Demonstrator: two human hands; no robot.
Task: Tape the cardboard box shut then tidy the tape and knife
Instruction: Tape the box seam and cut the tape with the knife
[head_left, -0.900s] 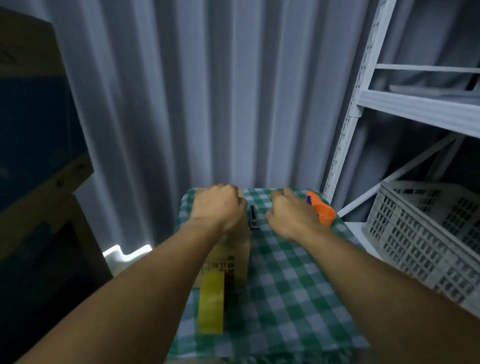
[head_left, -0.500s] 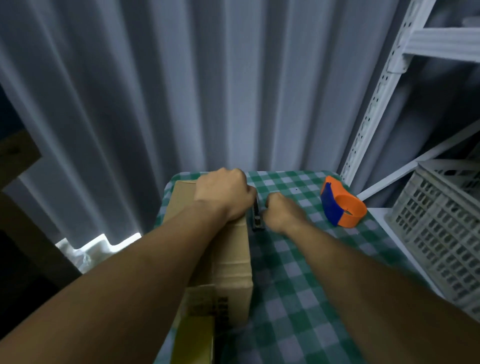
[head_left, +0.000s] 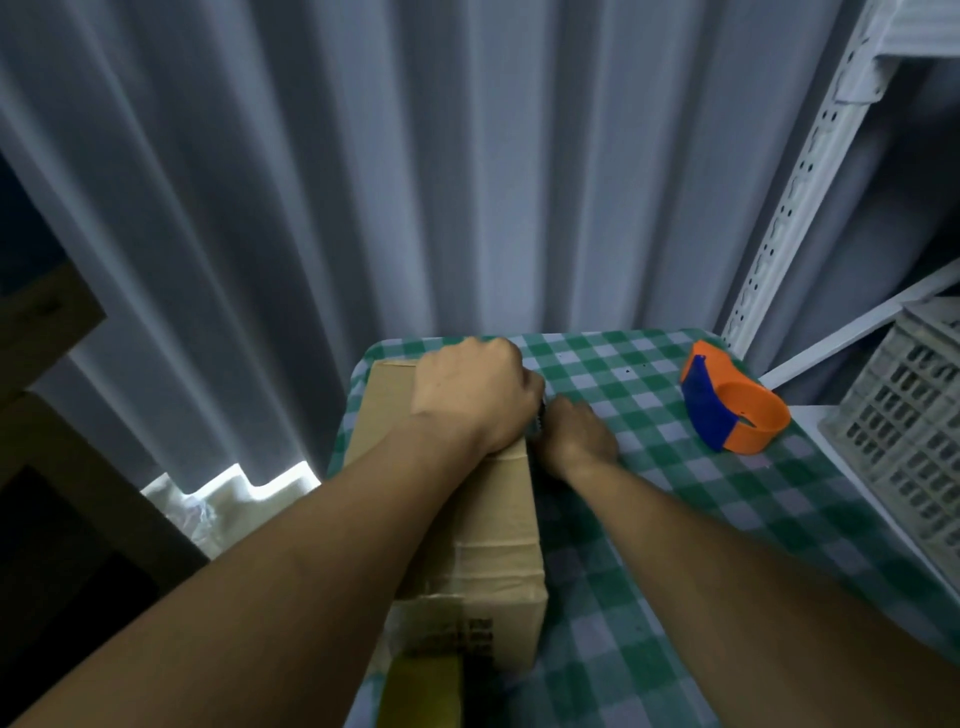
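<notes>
Left hand (head_left: 475, 397) curls its grip over the far end of the cardboard box (head_left: 498, 519); right hand (head_left: 574, 436) beside it, grip clenched on a dark knife (head_left: 540, 415). Green-checked table (head_left: 649, 519), corrugated wall (head_left: 415, 182) behind.

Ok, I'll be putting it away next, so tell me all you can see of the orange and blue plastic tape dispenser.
The orange and blue plastic tape dispenser is a hollow orange band with a curved blue section on its left side. It lies on the green-and-white checked tablecloth at the far right corner, near the white metal shelf upright. Only the cloth touches it.
</notes>
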